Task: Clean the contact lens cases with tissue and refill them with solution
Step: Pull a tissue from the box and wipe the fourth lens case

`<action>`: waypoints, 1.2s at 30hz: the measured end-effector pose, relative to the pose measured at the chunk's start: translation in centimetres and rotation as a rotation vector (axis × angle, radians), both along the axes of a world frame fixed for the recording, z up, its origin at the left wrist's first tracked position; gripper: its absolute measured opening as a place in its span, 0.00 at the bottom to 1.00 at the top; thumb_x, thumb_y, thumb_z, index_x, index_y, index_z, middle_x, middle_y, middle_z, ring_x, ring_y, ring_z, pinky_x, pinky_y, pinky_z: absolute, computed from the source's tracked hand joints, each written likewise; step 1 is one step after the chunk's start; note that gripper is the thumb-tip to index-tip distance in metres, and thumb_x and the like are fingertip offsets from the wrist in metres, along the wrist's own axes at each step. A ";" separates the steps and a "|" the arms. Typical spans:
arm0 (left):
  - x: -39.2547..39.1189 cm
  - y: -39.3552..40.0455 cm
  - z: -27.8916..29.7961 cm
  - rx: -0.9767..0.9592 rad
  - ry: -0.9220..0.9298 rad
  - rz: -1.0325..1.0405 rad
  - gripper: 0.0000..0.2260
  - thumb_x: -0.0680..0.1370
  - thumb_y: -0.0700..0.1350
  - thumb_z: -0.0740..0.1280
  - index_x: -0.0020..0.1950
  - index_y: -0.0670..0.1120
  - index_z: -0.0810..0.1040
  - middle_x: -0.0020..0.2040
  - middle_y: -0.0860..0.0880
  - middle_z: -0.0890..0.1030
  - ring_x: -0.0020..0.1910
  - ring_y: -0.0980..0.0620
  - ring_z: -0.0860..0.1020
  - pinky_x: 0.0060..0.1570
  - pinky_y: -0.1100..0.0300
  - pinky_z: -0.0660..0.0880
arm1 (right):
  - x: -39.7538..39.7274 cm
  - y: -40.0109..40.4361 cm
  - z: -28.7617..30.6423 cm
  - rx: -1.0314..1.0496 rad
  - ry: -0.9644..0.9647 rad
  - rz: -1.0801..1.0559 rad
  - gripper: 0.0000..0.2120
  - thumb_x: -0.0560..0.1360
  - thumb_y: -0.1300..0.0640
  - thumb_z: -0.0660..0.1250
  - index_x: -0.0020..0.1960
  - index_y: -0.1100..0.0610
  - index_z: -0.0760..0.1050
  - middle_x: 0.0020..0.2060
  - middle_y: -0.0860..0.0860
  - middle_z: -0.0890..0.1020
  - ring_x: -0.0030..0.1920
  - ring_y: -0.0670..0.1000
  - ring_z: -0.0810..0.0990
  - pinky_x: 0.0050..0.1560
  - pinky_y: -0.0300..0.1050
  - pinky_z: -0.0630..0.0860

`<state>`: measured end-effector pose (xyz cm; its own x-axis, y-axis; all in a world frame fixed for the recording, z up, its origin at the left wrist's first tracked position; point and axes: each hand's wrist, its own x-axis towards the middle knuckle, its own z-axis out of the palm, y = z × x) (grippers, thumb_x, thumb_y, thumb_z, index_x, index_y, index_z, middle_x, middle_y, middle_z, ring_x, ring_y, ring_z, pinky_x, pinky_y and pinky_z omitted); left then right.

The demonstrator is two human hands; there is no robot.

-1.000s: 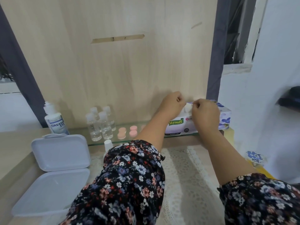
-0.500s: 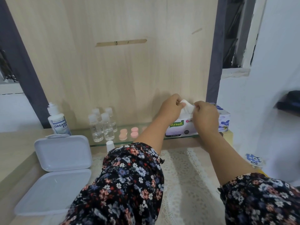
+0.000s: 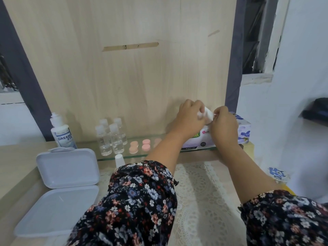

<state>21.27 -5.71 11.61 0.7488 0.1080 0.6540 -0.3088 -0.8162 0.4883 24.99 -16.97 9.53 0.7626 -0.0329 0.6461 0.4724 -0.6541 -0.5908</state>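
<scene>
A white tissue point(image 3: 208, 114) sticks up from the flowered tissue box point(image 3: 244, 132) at the back right of the glass shelf. My left hand point(image 3: 190, 117) and my right hand point(image 3: 224, 121) both pinch this tissue from either side, just above the box. Pink round contact lens cases point(image 3: 140, 147) lie on the glass shelf point(image 3: 108, 158) left of my left forearm. The solution bottle point(image 3: 62, 134) labelled Dream Eye stands at the far left of the shelf.
Several small clear bottles point(image 3: 111, 139) stand beside the pink cases. A small white cap point(image 3: 119, 160) sits in front of the shelf. An open white plastic box point(image 3: 60, 190) lies at the left. A lace mat point(image 3: 204, 201) covers the table between my arms.
Both hands have drawn the tissue a little further up out of the box. The camera view has shifted slightly downward.
</scene>
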 end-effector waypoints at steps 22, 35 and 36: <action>0.9 0.0 0.6 -0.028 0.331 0.116 0.14 0.75 0.55 0.57 0.42 0.47 0.75 0.49 0.45 0.73 0.50 0.43 0.74 0.53 0.49 0.72 | -0.2 -0.5 0.4 0.157 0.017 0.098 0.07 0.77 0.64 0.59 0.49 0.61 0.76 0.46 0.58 0.80 0.47 0.57 0.75 0.47 0.51 0.71; 0.9 0.0 0.2 0.017 0.251 0.082 0.25 0.77 0.59 0.62 0.24 0.49 0.63 0.32 0.48 0.67 0.35 0.44 0.69 0.36 0.54 0.69 | -1.0 -0.2 0.2 0.130 0.101 0.144 0.15 0.72 0.63 0.60 0.57 0.52 0.71 0.43 0.50 0.85 0.47 0.57 0.79 0.57 0.56 0.72; 1.0 0.1 0.2 0.023 0.235 0.089 0.24 0.79 0.56 0.61 0.25 0.49 0.63 0.34 0.47 0.68 0.37 0.42 0.71 0.38 0.52 0.70 | -1.1 -0.2 0.1 0.136 0.095 0.147 0.14 0.72 0.63 0.61 0.57 0.53 0.71 0.42 0.49 0.84 0.47 0.56 0.79 0.58 0.56 0.71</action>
